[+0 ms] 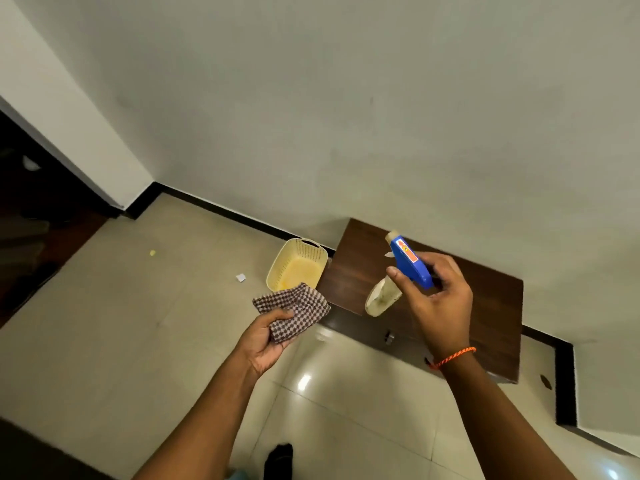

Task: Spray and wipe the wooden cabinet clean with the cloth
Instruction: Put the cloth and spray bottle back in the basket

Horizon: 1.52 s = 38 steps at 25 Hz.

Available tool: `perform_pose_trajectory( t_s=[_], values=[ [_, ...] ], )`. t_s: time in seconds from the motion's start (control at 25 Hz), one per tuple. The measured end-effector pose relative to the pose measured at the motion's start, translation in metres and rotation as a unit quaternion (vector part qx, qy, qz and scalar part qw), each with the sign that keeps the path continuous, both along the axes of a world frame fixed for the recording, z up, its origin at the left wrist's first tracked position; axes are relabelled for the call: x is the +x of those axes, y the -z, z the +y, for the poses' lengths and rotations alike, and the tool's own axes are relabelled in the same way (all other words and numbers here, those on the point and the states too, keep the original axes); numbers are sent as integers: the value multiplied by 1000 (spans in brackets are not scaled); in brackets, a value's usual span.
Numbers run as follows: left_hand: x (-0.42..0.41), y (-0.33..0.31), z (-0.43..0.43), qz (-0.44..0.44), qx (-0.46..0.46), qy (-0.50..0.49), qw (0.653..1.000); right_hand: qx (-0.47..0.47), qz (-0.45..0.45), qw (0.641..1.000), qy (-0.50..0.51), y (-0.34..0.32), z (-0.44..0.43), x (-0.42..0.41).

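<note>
Lower centre: my right hand gripped the sprayer over the cabinet, my left hand clutched the cloth.

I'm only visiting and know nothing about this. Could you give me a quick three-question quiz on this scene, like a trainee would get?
1. True or false: the left hand holds the checked cloth.
2. What does the right hand hold? A) spray bottle B) brush C) sponge
3. Fill in: the cream basket stands on the floor beside the wooden ____.
Key: 1 true; 2 A; 3 cabinet.
</note>
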<state>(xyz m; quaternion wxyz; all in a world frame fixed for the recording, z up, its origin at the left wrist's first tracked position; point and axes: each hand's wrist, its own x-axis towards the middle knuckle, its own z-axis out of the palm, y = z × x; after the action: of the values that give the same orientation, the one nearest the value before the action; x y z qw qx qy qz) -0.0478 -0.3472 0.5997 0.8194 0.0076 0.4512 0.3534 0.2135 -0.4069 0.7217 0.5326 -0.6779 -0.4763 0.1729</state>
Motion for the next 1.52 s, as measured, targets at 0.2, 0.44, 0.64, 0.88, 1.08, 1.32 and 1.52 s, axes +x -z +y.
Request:
perform_pose_trajectory(
  t_s=[0.2,0.44,0.64,0.88,1.08,1.32,1.52],
  values=[
    [-31,-27,27,112,9,62,992,-70,-77,994,-31,-30,50,-31],
    [-55,-8,66,185,27,97,978,-117,-135,976,-128,-9,117,-66],
    [-43,12,107,233,3,83,969,-131,-177,943,-250,19,194,-71],
    [-23,85,158,322,-21,-11,946,-177,-221,886,-368,97,293,-57],
    [-9,195,214,375,-17,12,927,-222,-270,841,-413,212,352,-43],
    [11,344,280,385,24,92,918,-272,-340,793,-426,357,416,-44],
    [23,435,294,405,-13,102,909,-303,-369,750,-458,439,453,-51]
  ],
)
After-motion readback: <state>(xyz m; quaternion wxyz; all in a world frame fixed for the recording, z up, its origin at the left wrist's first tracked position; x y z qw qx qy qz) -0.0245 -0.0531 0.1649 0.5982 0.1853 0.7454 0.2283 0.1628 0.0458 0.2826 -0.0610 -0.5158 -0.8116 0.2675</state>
